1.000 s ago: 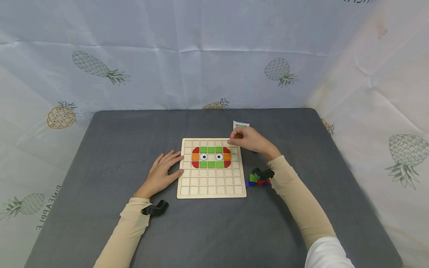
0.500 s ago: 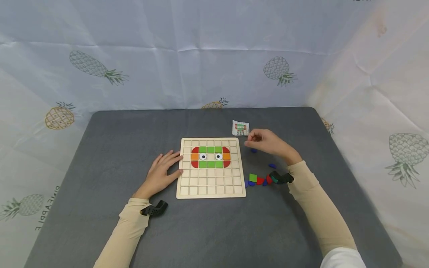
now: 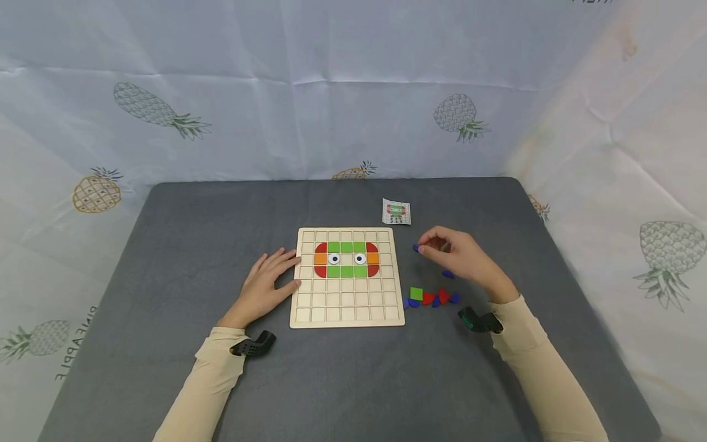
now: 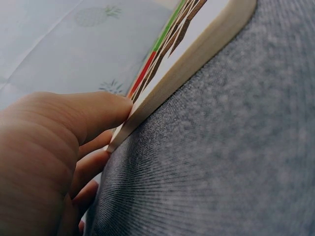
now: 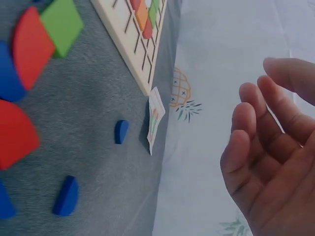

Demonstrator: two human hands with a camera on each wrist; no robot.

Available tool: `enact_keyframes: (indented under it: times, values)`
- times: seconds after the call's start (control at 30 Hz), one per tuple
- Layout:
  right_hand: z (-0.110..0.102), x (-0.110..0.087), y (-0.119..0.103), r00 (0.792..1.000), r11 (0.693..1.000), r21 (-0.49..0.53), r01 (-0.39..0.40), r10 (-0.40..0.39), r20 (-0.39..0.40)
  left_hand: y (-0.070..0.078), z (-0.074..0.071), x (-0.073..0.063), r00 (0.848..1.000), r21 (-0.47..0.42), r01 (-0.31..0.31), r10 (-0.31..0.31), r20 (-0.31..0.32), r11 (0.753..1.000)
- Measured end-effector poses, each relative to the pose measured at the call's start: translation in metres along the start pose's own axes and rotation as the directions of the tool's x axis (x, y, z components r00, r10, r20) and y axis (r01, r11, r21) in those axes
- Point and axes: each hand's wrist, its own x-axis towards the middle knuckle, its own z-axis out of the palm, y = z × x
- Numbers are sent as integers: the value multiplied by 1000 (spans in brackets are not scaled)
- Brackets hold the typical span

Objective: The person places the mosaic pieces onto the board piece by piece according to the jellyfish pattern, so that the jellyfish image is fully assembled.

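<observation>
Blue, wooden-looking half-round tile (image 5: 121, 132), left of centre in the right-wrist view, should be light and stiff, best pinched across its edges; the right hand (image 3: 461, 255), loosely curled nearby, appears empty; the left hand (image 3: 265, 290), fingers extended, touches the pale wooden grid board (image 3: 347, 300).

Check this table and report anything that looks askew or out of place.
One blue piece and a second blue piece lie apart from the row of loose pieces, so they look a little stray. The card seems curled rather than flat. Nothing looks spilled or broken.
</observation>
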Motion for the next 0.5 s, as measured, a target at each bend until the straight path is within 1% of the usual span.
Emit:
enact_keyframes:
  times: [0.13, 0.37, 0.5]
  values:
    - [8, -11, 3, 1000, 1000, -13, 1, -2, -20, 1, -1, 0, 1000, -6, 0, 0, -1, 1000]
    - [24, -25, 8, 1000, 998, -55, 28, -28, 5, 2, -1, 0, 1000, -5, 2, -2, 6, 1000]
    - [32, -30, 11, 999, 997, -79, 23, -21, 27, 2, 0, -1, 1000, -2, 4, -4, 4, 1000]
